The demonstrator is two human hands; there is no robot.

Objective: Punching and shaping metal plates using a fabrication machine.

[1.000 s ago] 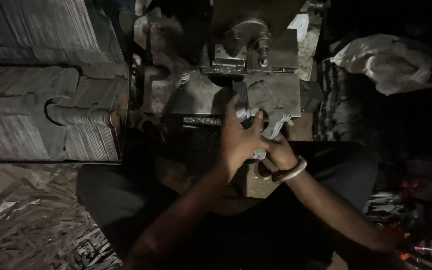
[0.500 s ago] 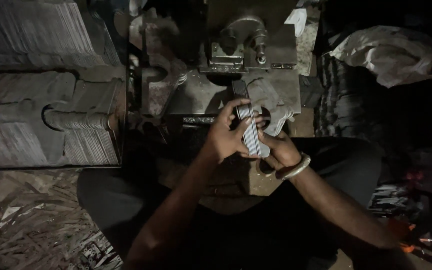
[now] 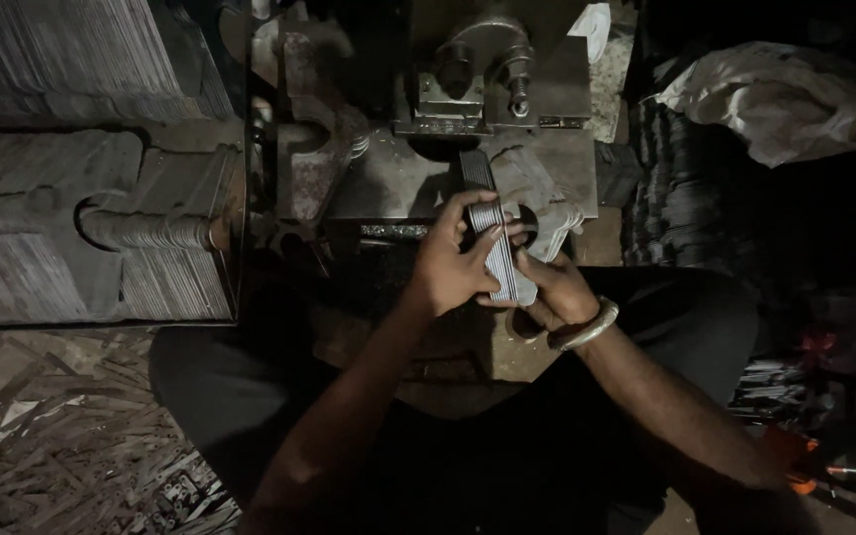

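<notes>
A long stack of thin grey metal plates lies edge-on between both hands, its far end resting on the bed of a dark press machine. My left hand wraps the stack from the left with fingers curled over its top. My right hand, with a silver bangle at the wrist, supports the near end from the right. The press head with its bolt stands just beyond the stack.
Tall piles of stacked metal sheets fill the left side. Scrap strips litter the floor at lower left. A white cloth bundle lies at upper right. More dark stacked plates sit right of the machine.
Both hands have gathered the plates into one stack and shifted it forward onto the press bed; the left hand now grips it from above.
</notes>
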